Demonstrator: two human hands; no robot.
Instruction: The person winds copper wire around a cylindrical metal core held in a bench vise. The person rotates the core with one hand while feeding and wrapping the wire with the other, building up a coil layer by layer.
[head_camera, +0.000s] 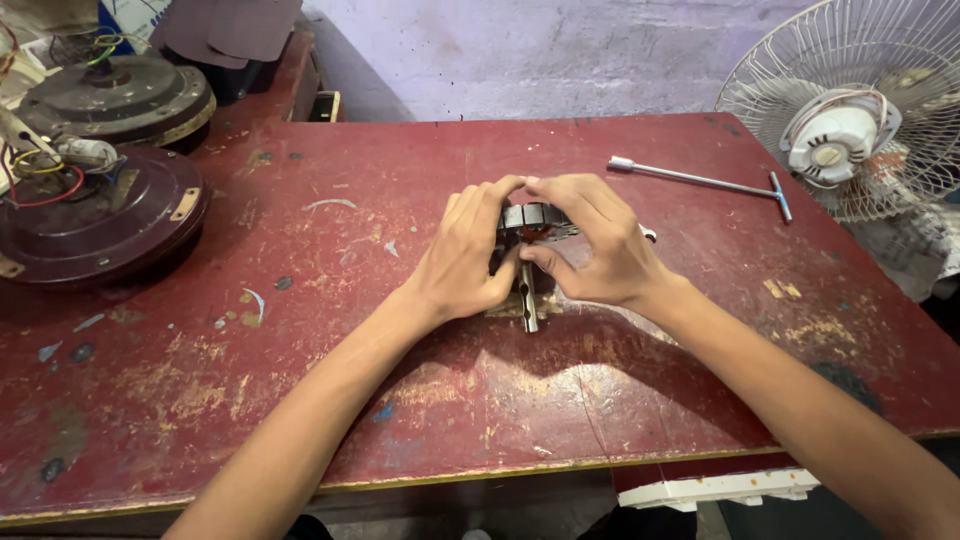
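Left hand (465, 255) and right hand (590, 245) both clasp motor core (530, 220); shaft (528, 300) points down onto table (400, 200); T-wrench (700, 180) well apart.

Table (300, 330): dark red paint, worn to yellowish-tan patches w/ a few pale blue flecks; edge shows yellowish. Motor core (535, 220) btwn hands: grey metal w/ a bit of red-orange inside; shaft (528, 300) dull grey. T-wrench (705, 180): silver-grey. Fan (860, 110): white wire cage, white hub, reddish-copper windings behind. Two round housings (100, 210): dark maroon-brown w/ brass-coloured tabs; wires (45, 175) on them red, yellow, green, blue. Wall (540, 60): pale lilac-grey, blotchy. White plastic strip (720, 488) below table edge.
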